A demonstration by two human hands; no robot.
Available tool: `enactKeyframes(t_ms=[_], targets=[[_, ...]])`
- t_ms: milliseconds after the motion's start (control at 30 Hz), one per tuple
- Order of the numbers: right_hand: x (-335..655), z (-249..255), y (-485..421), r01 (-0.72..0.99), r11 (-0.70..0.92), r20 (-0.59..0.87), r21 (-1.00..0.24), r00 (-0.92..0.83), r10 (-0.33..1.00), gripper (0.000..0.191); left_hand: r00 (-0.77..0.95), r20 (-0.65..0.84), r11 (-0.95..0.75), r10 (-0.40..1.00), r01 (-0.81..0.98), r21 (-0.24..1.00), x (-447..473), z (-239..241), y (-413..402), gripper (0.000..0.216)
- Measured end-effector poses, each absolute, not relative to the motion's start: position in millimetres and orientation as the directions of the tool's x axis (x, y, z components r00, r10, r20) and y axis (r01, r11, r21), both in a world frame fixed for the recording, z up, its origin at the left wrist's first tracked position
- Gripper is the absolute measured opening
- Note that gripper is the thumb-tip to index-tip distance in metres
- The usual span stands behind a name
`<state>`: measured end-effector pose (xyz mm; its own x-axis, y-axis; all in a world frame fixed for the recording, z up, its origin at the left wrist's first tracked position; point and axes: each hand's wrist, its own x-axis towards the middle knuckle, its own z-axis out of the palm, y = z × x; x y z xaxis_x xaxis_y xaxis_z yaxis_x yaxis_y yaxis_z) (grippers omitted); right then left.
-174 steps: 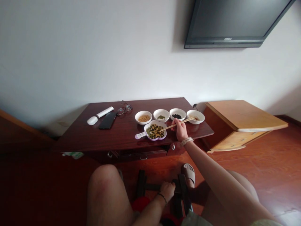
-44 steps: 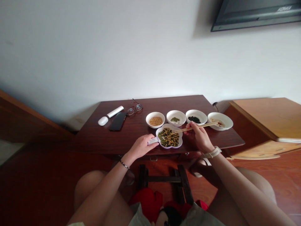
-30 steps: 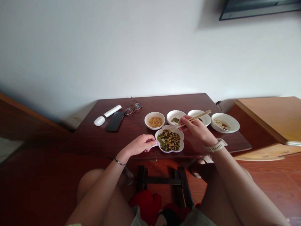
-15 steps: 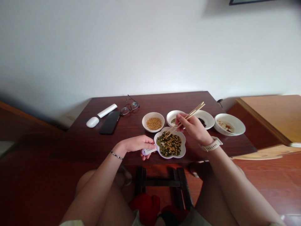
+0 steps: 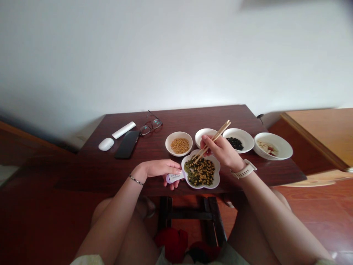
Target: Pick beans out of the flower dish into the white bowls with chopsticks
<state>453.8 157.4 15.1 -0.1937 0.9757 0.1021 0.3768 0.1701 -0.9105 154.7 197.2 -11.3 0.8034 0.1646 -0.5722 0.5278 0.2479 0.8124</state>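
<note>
A flower-shaped white dish (image 5: 216,178) full of mixed yellow, green and dark beans sits at the near edge of a dark wooden table (image 5: 110,165). My left hand (image 5: 158,170) is closed on the dish's short handle. My right hand (image 5: 223,151) grips a pair of wooden chopsticks (image 5: 213,140), whose tips point down into the mixed beans. Behind the dish stand a bowl of yellow beans (image 5: 179,143), a bowl partly hidden by my right hand (image 5: 202,134), a bowl of black beans (image 5: 238,140) and a bowl of pale pieces (image 5: 273,146).
On the table's left lie a white mouse (image 5: 106,144), a black phone (image 5: 127,144), a white stick-shaped case (image 5: 123,129) and glasses (image 5: 150,125). A lighter wooden cabinet (image 5: 320,129) stands to the right. A dark stool frame (image 5: 190,215) shows between my knees.
My left hand came up from my lap and took the dish's handle. My right hand swung the chopsticks from the far right bowl back over the mixed dish. The view tilted down.
</note>
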Motion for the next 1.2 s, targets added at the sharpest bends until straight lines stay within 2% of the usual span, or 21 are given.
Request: enactKeyframes(t_ms=[333, 633, 933, 1200], targets=[[453.2, 15.8, 158.1, 0.463, 0.212, 0.112, -0.861, -0.233, 0.966, 0.062, 0.817, -0.553, 0.275, 0.164, 0.500, 0.821, 156.0, -11.6, 197.8, 0.042], [452.9, 16.2, 157.2, 0.364, 0.185, 0.135, -0.913, -0.160, 0.978, 0.063, 0.821, -0.544, 0.246, 0.172, 0.499, 0.831, 155.2, -13.0, 196.7, 0.044], [451.4, 13.5, 156.5, 0.411, 0.219, 0.127, -0.885, -0.240, 0.962, 0.059, 0.824, -0.526, 0.236, 0.208, 0.480, 0.845, 155.3, -14.3, 193.9, 0.044], [449.3, 11.3, 157.5, 0.406, 0.210, 0.119, -0.889, -0.239, 0.964, 0.060, 0.818, -0.531, 0.232, 0.222, 0.484, 0.843, 154.8, -15.2, 192.9, 0.044]])
